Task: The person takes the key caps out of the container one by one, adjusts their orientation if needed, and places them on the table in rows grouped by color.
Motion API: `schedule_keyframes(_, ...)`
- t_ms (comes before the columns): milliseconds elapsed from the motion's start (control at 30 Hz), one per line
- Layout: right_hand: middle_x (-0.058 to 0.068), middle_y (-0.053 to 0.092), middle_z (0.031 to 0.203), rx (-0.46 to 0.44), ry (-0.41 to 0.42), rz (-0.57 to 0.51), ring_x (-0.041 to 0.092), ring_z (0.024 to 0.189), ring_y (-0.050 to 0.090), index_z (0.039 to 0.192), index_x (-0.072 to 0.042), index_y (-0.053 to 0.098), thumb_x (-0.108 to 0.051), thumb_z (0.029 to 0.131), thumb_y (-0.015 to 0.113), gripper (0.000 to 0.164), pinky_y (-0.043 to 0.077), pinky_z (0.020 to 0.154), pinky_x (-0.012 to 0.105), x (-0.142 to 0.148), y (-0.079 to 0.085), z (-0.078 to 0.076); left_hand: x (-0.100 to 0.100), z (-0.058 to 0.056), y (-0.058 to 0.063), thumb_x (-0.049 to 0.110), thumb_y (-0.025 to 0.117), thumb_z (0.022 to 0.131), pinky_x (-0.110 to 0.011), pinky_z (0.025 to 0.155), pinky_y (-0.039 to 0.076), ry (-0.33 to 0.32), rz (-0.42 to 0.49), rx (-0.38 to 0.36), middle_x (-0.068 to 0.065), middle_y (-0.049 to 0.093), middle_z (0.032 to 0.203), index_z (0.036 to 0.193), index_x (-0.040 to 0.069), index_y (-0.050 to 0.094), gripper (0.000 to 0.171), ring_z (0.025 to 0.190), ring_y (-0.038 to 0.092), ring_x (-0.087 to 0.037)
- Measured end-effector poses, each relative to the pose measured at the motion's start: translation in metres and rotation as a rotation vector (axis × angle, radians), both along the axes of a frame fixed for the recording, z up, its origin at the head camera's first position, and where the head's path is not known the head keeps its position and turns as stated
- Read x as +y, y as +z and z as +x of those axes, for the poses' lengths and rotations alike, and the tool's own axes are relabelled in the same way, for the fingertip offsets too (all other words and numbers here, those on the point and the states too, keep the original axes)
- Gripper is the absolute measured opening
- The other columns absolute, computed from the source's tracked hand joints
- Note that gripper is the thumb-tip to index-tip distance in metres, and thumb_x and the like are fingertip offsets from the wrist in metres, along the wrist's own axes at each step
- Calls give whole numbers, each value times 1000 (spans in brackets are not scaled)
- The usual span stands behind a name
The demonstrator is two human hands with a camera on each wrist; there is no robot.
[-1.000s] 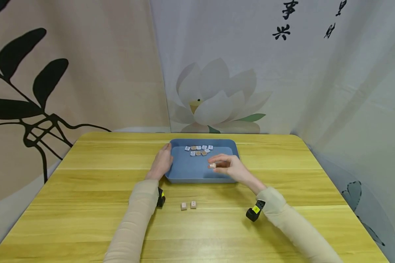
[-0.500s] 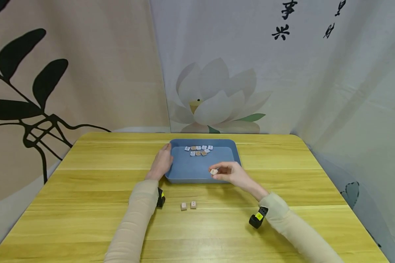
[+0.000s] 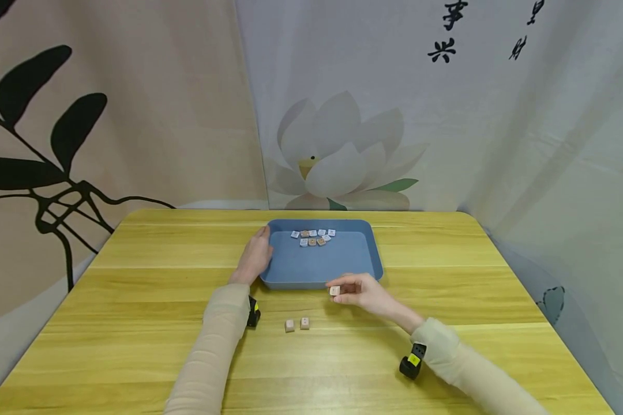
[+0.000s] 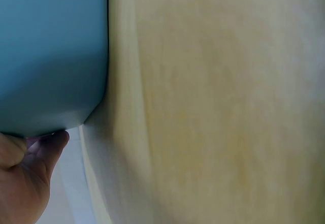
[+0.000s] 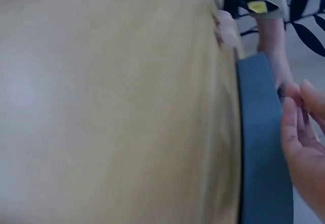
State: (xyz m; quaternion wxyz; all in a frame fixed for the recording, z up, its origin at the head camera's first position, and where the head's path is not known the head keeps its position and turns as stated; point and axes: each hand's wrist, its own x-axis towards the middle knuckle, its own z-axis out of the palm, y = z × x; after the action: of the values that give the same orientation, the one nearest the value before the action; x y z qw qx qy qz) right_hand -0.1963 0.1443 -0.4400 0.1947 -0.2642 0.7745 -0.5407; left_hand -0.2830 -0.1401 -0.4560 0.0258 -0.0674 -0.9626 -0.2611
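My left hand (image 3: 254, 256) grips the left side of a blue tray (image 3: 322, 268). In the left wrist view, the thumb and a finger of that hand (image 4: 25, 183) meet at the tray's rim. Between thumb and fingertips my right hand (image 3: 366, 293) pinches a small cream block (image 3: 334, 290) with a faint mark on its face. It is held at the tray's front edge, right of centre. Two similar blocks, a left one (image 3: 289, 326) and a right one (image 3: 304, 323), lie on the table in front of the tray.
Toward the tray's back, several small white blocks (image 3: 313, 233) and brown-topped blocks (image 3: 312, 242) lie in two uneven rows. The tray rests on a wooden table (image 3: 187, 253), with a printed curtain (image 3: 187, 115) behind its far edge.
My right hand has moved from over the tray toward the front edge, still pinching the small cream block. My left hand and the tray have stayed put.
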Motion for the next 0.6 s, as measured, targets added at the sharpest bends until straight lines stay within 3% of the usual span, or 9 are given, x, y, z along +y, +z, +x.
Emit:
schedule_keyframes(67,26,65,106,10,27,26,9,86,65,122,7,60,-10,88,65,39,58,72,23,-1,-4,3,0,0,-1,-1,47,94,-45,112,38,-1,2,1,-27,28,152,144,-10,28,55,139,33,-39)
schedule_keyframes(200,26,68,104,-6,51,32,9,86,67,118,7,61,-9,87,65,35,58,74,20,-5,-12,8,-1,0,0,-1,46,94,-45,112,37,-3,7,4,-28,27,152,144,-11,27,54,139,33,-39)
schedule_keyframes(400,22,70,100,10,4,46,11,85,68,104,4,66,-5,82,70,24,58,76,19,-13,-21,16,0,0,0,-1,46,94,-46,112,37,-6,8,5,-28,29,151,143,-11,29,54,139,33,-40)
schedule_keyframes(600,13,71,94,108,-29,135,6,79,62,97,-2,74,-8,75,78,23,57,69,16,-19,-25,22,0,0,-1,-1,46,94,-46,112,38,-1,12,-2,-27,28,152,144,-10,28,54,139,33,-39)
